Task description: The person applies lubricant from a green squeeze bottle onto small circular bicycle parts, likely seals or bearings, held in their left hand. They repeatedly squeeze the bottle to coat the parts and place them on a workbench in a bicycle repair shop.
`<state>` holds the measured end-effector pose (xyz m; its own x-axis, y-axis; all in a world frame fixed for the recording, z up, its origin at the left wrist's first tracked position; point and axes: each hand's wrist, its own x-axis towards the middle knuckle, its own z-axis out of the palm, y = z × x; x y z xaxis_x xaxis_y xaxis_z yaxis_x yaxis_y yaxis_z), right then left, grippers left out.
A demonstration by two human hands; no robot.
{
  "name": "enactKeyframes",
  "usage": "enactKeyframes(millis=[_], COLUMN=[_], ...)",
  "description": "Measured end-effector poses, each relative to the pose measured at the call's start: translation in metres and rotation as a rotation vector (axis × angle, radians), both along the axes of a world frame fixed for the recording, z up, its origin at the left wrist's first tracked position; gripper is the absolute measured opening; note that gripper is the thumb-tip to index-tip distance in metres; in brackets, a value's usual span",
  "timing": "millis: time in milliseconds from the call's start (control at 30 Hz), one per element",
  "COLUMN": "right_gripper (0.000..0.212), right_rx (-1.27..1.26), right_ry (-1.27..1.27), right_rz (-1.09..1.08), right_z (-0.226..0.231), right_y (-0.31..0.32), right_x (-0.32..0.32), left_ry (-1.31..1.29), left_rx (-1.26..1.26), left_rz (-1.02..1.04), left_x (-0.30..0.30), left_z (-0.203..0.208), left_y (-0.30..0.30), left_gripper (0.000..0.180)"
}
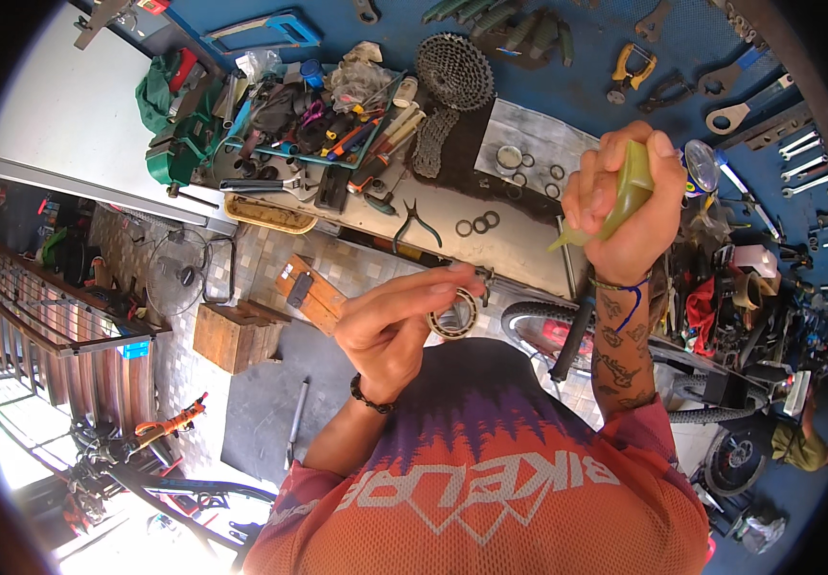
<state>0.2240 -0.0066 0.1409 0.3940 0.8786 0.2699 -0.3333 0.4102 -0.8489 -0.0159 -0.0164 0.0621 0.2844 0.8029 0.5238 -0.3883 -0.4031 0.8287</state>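
Between the fingertips and thumb of my left hand (385, 331) is a ring-shaped ball bearing (452, 334), held up in front of my shirt near the bench edge. My right hand (636, 230) is wrapped round a yellow-green squeeze bottle (631, 192), higher and to the right. The bottle's narrow nozzle points down and to the left, apart from the bearing. On the bench between and beyond my hands lie several dark rings (480, 225) and a pair of pliers (417, 230). More small rings rest on a white paper sheet (529, 129).
A crowded tool tray (376, 144) stands on the workbench (529, 251), beside a bicycle cassette (454, 72) and a chain (435, 142). Wrenches (797, 165) hang on the blue wall. A bicycle wheel (543, 331) is below the bench edge. Another person (807, 436) is at far right.
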Motion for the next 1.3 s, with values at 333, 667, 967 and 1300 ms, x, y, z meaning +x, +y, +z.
enactKeyframes(millis=[333,667,967,1300], right_gripper=[0.031,0.075,0.055,0.024], right_rx=[-0.381,-0.400,-0.582,-0.985], right_ry=[-0.987,-1.482,-1.277,-1.476], right_rz=[-0.108,-0.086,-0.793,-0.854], right_z=[-0.198,-0.299,-0.254,-0.267], right_y=[0.018,-0.027,-0.121,-0.228], right_x=[0.030,0.020,0.136,0.211], left_ry=[0.037,0.059,0.107,0.092], left_rx=[-0.612,-0.744,-0.774,-0.822], left_rz=[-0.083,0.064,0.020,-0.052], left_x=[0.001,-0.015,-0.016,0.003], left_z=[-0.003,-0.049,-0.066,-0.071], left_y=[-0.006,-0.015,-0.007,0.002], left_gripper=[0.019,0.018,0.019,0.019])
